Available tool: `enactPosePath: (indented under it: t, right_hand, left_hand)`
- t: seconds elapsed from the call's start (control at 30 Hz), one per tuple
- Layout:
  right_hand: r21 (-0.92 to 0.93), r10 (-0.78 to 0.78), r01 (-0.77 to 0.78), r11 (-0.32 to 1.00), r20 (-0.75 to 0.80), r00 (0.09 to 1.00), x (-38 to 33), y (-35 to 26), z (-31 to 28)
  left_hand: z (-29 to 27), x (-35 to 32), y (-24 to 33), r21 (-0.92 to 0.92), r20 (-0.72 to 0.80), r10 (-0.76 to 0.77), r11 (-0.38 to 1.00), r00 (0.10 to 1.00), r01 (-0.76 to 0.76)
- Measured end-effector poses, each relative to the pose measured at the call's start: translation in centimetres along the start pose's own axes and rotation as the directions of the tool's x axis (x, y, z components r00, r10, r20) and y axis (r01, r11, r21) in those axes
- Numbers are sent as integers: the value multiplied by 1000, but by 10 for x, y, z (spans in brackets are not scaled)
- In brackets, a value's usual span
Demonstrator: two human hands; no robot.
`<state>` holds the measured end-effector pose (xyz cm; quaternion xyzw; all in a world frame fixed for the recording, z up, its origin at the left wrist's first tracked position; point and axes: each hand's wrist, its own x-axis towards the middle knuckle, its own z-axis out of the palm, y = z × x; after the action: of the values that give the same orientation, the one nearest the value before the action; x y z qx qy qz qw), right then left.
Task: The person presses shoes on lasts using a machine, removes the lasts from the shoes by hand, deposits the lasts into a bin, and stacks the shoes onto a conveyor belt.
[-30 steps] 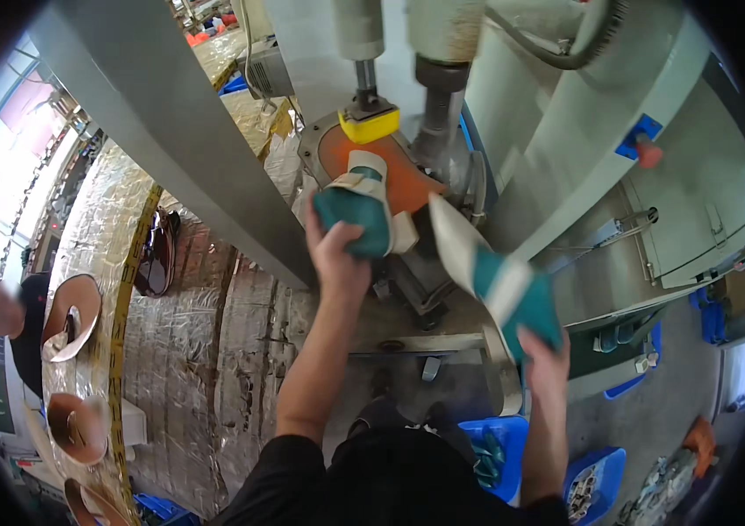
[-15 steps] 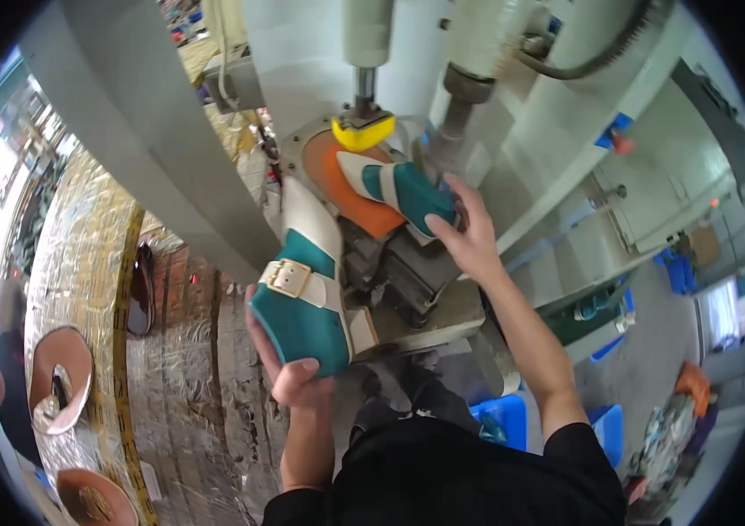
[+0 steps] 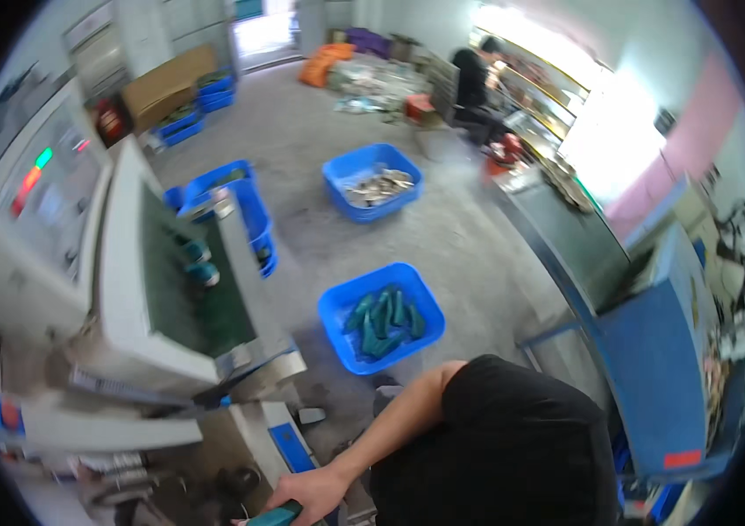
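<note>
At the lower left edge, my right hand [image 3: 313, 493] is closed on a teal shoe [image 3: 274, 515]; most of the shoe is cut off by the picture's edge. My left hand is out of the picture. On the floor ahead of my right arm stands a blue bin [image 3: 330, 326] with several teal shoe-shaped pieces [image 3: 381, 320] in it. More teal and white shoes [image 3: 202, 270] are on the dark green belt [image 3: 225, 311] of a white machine [image 3: 118, 307] to the left.
Farther off, another blue bin [image 3: 372, 213] holds beige pieces. More blue bins [image 3: 260, 219] stand beside the white machine. On the right are a long bench [image 3: 556, 245] and a blue cabinet [image 3: 653, 351]. A person [image 3: 473, 88] sits at the back. Orange [image 3: 327, 66] and clear bags lie there.
The view has swung far right, from the press to the floor with the bins. The left hand and its buckled shoe have left the picture. My right hand now appears at the lower left.
</note>
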<state>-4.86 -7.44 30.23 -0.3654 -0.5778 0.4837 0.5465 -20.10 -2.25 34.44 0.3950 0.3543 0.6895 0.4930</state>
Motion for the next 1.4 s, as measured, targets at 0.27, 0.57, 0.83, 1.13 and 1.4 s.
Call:
enactPosePath:
  t: [0.27, 0.57, 0.83, 1.13, 1.4]
  right_hand:
    - [-67, 226, -296, 953, -491, 841, -224, 23, -134]
    - [343, 647, -632, 695, -681, 343, -444, -7, -250]
    - [784, 757, -429, 449, -589, -284, -622, 285, -329]
    - [715, 572, -639, 285, -661, -485, -608, 414, -366]
    - [800, 785, -16, 600, -585, 202, -599, 119, -387]
  left_hand:
    - [76, -145, -196, 376, 625, -201, 924, 755, -66]
    - [248, -328, -317, 134, 239, -960, 179, 144, 975]
    - [241, -305, -454, 281, 177, -966, 232, 187, 931]
    - [229, -369, -481, 284, 50, -994, 106, 96, 953]
    - [360, -504, -454, 394, 176, -975, -59, -138, 917]
